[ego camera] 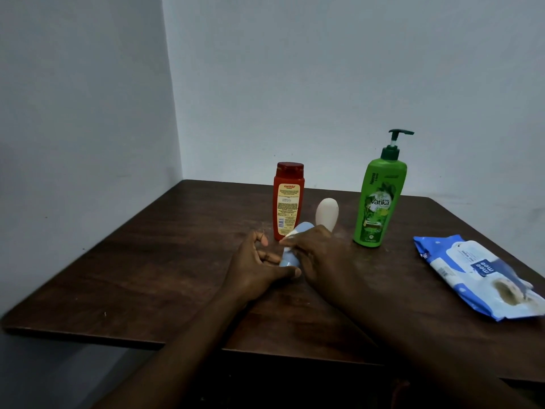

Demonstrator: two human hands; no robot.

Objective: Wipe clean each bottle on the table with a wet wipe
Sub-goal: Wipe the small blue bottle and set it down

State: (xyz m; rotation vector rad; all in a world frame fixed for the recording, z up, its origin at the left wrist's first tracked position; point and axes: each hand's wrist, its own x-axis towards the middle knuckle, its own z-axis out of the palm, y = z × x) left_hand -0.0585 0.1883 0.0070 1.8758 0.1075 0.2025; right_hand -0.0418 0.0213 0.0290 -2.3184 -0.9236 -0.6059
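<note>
A small light blue bottle [286, 260] lies tilted between my two hands at the middle of the dark wooden table [141, 261]. My left hand [255, 268] holds its near end with thumb and curled fingers. My right hand [317, 252] wraps over the bottle's body and presses a white wet wipe [288, 236] against it; only an edge of the wipe shows. Behind my hands stand a red bottle [288, 202], a white rounded bottle [326, 212] partly hidden by my right hand, and a tall green pump bottle [379, 202].
A blue and white pack of wet wipes [477, 273] lies near the table's right edge. The table sits in a corner, with white walls close behind it and to the left. Its front edge runs under my forearms.
</note>
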